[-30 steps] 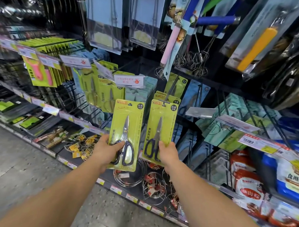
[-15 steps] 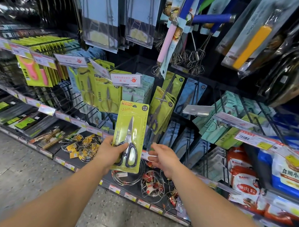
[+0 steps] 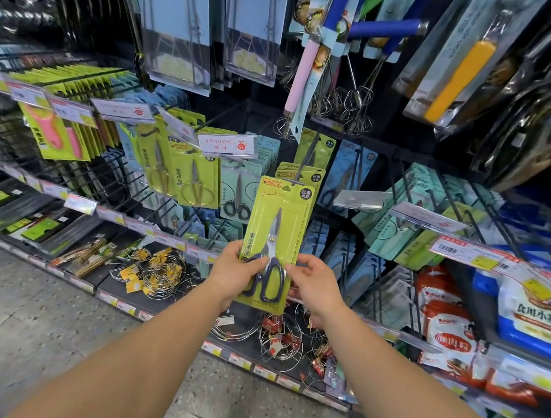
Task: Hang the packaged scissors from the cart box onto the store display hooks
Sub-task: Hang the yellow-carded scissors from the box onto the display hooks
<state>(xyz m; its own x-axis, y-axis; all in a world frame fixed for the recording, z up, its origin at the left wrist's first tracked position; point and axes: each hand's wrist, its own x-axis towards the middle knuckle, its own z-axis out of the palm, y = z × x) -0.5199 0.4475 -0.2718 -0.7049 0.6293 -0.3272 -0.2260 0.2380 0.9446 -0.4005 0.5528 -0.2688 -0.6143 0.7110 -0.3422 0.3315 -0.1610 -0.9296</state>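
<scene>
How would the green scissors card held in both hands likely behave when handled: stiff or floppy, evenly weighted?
The scissors card stays flat though gripped only at its lower end, so probably fairly stiff. The handles sit low, so likely bottom-heavy. Its glossy blister may be slippery.

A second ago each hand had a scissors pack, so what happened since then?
The right hand let its pack go onto the hook, where it now hangs with the other green packs. It then came across to steady the pack in the left hand, which was lifted right, up to that hook. The left hand's grip and the other shelf goods stayed the same.
</scene>
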